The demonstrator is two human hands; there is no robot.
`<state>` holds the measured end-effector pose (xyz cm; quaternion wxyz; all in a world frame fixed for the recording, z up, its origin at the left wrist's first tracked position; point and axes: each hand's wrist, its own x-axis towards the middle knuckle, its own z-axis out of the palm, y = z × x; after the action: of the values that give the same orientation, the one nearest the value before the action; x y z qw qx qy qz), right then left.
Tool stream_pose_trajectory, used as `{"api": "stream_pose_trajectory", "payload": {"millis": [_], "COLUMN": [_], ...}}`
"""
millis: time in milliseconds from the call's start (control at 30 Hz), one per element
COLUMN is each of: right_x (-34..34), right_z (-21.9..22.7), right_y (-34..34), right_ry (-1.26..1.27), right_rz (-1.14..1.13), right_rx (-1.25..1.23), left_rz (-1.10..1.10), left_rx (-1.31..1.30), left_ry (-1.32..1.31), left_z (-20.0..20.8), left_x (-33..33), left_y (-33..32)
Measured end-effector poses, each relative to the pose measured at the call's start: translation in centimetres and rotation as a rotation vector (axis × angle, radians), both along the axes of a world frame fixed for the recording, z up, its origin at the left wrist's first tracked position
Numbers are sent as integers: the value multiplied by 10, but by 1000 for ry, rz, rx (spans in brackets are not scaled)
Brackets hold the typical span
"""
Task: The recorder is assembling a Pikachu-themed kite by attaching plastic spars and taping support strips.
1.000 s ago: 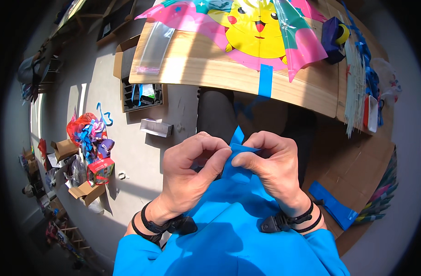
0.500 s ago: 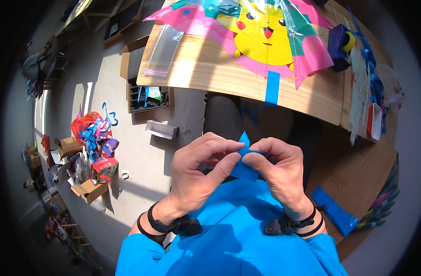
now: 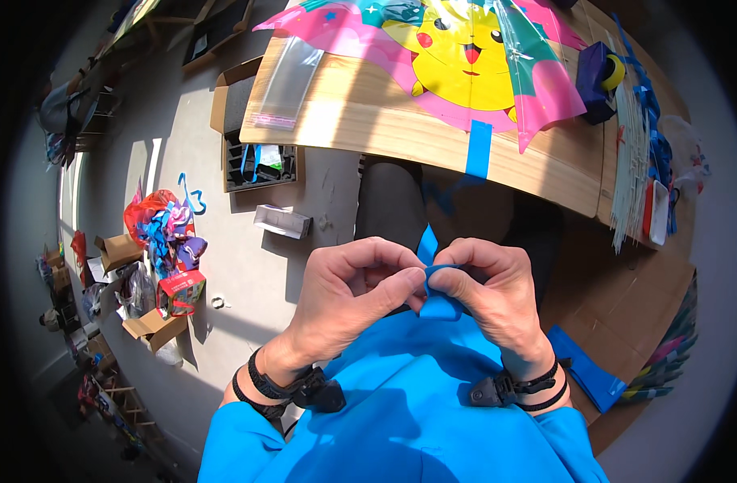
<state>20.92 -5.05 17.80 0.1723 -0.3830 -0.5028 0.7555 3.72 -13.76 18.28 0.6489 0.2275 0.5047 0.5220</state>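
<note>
My left hand (image 3: 354, 283) and my right hand (image 3: 497, 288) meet in front of my body, both closed in a pinch on a blue plastic strip (image 3: 441, 308). The strip looks folded or looped between the fingertips; one end points up past them and a wider fold hangs below. The fingers hide just how it is folded. Beyond my hands, a kite (image 3: 465, 76) with a yellow cartoon figure on pink and green lies on the wooden table (image 3: 368, 121). A blue tail strip (image 3: 479, 149) runs from the kite over the table's front edge.
A clear plastic sleeve (image 3: 290, 80) lies on the table's left. At its right are thin white rods (image 3: 626, 173) and a dark tape dispenser (image 3: 598, 84). On the floor left stand an open carton (image 3: 260, 187), a small white box (image 3: 282, 221) and a colourful pile (image 3: 169, 229).
The blue strip has turned and bunched between my fingertips, its lower part now curled. My left thumb has moved in closer to the right one.
</note>
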Motion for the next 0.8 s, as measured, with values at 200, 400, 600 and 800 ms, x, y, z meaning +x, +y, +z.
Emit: {"api": "stream_pose_trajectory", "payload": {"millis": [200, 400, 600, 800], "right_x": [0, 0, -1, 10], "right_z": [3, 3, -13, -53], "right_y": [1, 1, -7, 3], "right_ry": [-10, -16, 157, 278], "right_rz": [24, 45, -143, -331], "right_rx": [-5, 1, 247, 447], "left_rz": [-15, -20, 16, 65], "left_rx": [1, -8, -66, -130], "left_ry": [16, 33, 28, -23], "left_z": [-2, -2, -6, -39], "left_x": [0, 1, 1, -9], "left_y": [-2, -2, 0, 5]}}
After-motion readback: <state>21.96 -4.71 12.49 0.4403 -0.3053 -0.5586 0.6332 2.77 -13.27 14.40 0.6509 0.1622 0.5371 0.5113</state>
